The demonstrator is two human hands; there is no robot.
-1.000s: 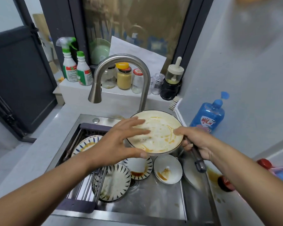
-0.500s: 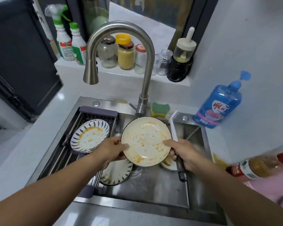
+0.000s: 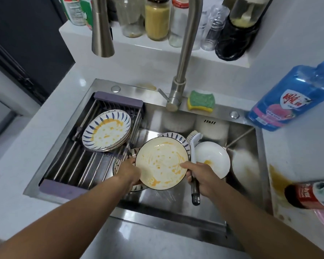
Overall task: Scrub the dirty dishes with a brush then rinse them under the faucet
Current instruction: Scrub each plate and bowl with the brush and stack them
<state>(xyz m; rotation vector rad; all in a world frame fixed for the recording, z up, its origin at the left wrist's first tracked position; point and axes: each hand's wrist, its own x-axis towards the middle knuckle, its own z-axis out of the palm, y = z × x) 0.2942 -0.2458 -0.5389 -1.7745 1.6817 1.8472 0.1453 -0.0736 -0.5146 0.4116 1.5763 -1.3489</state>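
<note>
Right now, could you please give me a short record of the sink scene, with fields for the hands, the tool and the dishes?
Left grip: holds the stained plate at its left edge
Right grip: holds the brush, thumb on the plate's right edge
Faucet: no water visible
Rack: stained patterned plates
Sink: white bowl, more dishes
Sponge: behind the basin, by the faucet base
</note>
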